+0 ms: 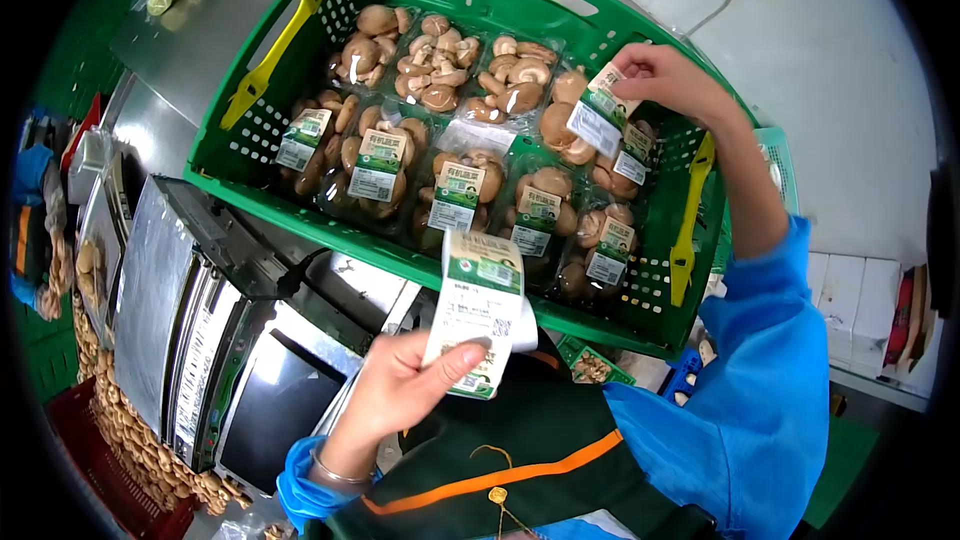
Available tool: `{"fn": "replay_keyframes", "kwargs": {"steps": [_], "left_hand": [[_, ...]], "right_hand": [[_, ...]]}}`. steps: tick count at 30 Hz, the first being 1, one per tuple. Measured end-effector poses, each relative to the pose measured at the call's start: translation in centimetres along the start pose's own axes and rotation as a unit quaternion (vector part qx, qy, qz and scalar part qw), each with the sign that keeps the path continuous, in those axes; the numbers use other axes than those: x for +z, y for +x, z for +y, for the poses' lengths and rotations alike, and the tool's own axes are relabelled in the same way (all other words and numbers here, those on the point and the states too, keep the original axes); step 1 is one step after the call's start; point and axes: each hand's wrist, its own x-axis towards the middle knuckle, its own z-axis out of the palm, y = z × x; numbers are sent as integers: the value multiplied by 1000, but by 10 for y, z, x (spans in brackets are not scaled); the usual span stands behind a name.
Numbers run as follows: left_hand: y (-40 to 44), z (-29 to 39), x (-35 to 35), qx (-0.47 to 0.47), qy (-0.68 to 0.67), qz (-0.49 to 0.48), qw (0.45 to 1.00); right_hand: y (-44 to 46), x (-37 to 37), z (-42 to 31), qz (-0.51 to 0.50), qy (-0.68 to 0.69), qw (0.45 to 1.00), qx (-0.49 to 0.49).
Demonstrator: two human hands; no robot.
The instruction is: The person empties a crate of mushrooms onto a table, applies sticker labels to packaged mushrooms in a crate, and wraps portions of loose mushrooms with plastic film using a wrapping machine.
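Observation:
My left hand [415, 380] holds a strip of printed labels [478, 310] in front of the crate's near edge, thumb on top. At the crate's upper right, my right hand [655, 80] pinches a single green and white label [603, 112] over a pack of mushrooms [565, 125]. The green crate [330, 223] holds several clear packs of brown mushrooms. Labels are on the packs of the near row, such as one at the left [378, 165]. Three far packs, including one in the middle [437, 62], show no label.
Yellow handles [690, 230] sit at the crate's ends. A machine with a dark screen [275, 410] stands at the lower left. Beyond it, a red crate [75, 440] lies near many loose mushrooms [130, 440]. Part of another person, in a blue sleeve [35, 175], shows at the far left.

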Motion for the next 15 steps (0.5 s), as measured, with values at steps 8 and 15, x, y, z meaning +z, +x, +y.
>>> {"fn": "replay_keyframes", "kwargs": {"steps": [8,15], "left_hand": [[-23,24,5,204,-101,86,970],[8,23,6,248,-72,87,962]], "right_hand": [[32,43,110,210,-229,948,-76],[-7,73,-19,12,85,995,-48]]}}
